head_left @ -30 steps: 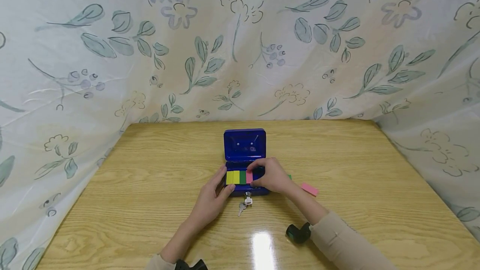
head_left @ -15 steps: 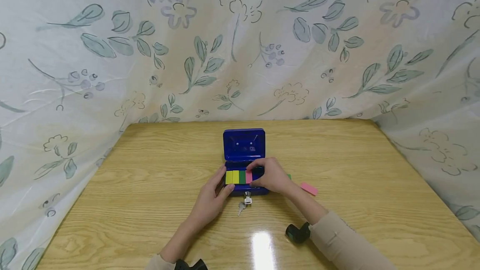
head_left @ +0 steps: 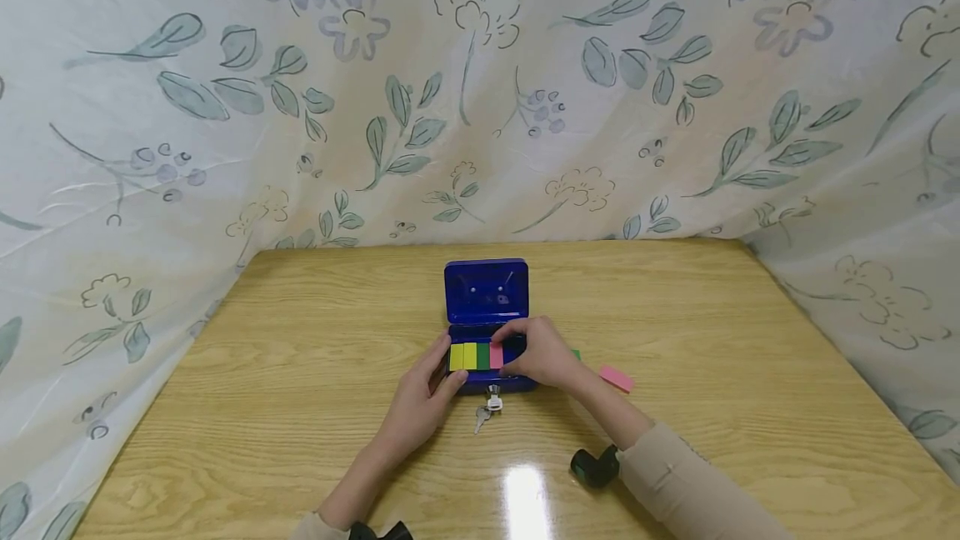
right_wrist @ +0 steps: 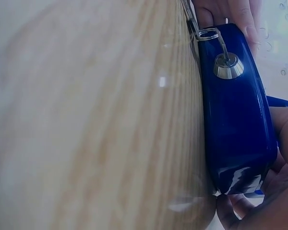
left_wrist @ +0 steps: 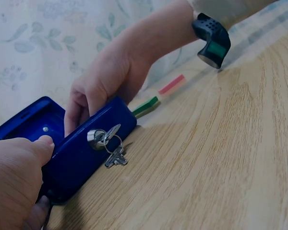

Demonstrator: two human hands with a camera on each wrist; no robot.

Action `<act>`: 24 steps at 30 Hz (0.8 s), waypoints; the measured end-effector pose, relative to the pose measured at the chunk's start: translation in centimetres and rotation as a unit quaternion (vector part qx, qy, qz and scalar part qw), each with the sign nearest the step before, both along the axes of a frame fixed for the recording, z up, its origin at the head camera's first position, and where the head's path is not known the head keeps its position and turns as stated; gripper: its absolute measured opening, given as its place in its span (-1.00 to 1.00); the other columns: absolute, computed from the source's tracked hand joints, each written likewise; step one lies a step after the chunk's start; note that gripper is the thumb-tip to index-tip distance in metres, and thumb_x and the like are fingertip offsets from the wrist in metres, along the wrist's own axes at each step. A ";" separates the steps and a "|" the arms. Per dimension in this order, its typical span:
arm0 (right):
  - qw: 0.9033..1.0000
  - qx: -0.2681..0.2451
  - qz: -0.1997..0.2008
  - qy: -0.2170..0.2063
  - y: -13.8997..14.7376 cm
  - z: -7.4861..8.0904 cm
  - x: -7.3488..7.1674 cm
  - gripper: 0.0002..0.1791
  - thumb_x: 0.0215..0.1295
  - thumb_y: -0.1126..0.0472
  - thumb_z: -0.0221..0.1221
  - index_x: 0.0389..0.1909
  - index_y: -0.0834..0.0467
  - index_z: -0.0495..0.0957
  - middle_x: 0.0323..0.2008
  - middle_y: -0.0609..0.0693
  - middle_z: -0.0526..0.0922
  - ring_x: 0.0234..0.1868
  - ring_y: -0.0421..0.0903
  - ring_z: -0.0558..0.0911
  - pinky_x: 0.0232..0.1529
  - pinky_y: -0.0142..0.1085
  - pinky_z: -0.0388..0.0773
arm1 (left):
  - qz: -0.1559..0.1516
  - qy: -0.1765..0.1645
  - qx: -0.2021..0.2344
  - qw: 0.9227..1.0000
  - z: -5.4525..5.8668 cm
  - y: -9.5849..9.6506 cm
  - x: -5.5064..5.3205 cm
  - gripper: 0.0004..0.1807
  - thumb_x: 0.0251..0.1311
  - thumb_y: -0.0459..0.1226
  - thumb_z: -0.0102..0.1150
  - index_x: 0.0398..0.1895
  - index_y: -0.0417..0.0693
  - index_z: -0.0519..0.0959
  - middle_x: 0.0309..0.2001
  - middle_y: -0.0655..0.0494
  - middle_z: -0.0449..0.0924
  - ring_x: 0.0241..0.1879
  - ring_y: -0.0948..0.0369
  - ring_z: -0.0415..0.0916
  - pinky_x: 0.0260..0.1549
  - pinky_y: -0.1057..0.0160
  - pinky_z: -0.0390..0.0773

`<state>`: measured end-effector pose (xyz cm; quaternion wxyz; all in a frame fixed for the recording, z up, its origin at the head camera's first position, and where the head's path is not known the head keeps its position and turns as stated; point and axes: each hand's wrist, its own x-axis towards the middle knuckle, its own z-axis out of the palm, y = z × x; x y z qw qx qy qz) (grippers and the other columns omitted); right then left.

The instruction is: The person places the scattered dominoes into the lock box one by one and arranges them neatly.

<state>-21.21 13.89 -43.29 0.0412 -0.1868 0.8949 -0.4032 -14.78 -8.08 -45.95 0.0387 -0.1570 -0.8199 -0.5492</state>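
box [right_wrist: 237, 124]: smooth, glossy, painted metal by its look, bright reflections | lock [right_wrist: 229, 69]: polished silvery metal | keys [left_wrist: 116, 158]: shiny metal | blocks [head_left: 470, 356]: smooth, matt, material unclear | table [head_left: 322, 340]: wood-grained, smooth, glossy with glare | backdrop [head_left: 480, 132]: printed cloth, softly creased, slight sheen | sleeve [head_left: 693, 477]: matt cloth | wrist device [left_wrist: 216, 44]: smooth dark plastic

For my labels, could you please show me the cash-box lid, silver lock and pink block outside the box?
Cash-box lid [head_left: 487, 296], head view: inner face.
Silver lock [right_wrist: 229, 70], right wrist view: tapered side.
Pink block [head_left: 617, 378], head view: top face.

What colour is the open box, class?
The box is dark blue, clearest in the left wrist view.
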 end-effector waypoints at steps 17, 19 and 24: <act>1.000 0.005 0.000 -0.006 0.0 0.1 0.0 -0.59 -0.13 0.34 0.57 -0.20 0.03 0.71 0.01 0.02 0.62 0.11 0.06 0.48 0.27 0.07 0.35 | -0.002 0.005 0.006 1.000 -0.3 0.0 -0.1 -0.32 0.42 -0.22 0.13 0.50 -0.21 0.15 0.49 -0.01 0.09 0.43 0.21 0.04 0.27 0.28 0.24; 1.000 0.006 0.003 -0.005 0.1 0.1 0.0 -0.60 -0.13 0.34 0.57 -0.21 0.02 0.72 0.00 0.02 0.62 0.10 0.05 0.48 0.27 0.06 0.36 | -0.003 0.004 0.009 1.000 -0.3 0.0 -0.1 -0.32 0.41 -0.23 0.13 0.50 -0.21 0.15 0.49 -0.01 0.09 0.43 0.20 0.04 0.27 0.27 0.24; 1.000 0.006 0.009 -0.002 0.1 0.2 0.0 -0.61 -0.13 0.35 0.56 -0.22 0.02 0.72 -0.01 0.02 0.62 0.07 0.05 0.49 0.24 0.05 0.40 | -0.002 0.009 0.019 1.000 0.2 0.2 0.1 -0.33 0.41 -0.26 0.13 0.49 -0.25 0.15 0.48 -0.09 0.09 0.44 0.12 0.05 0.28 0.19 0.25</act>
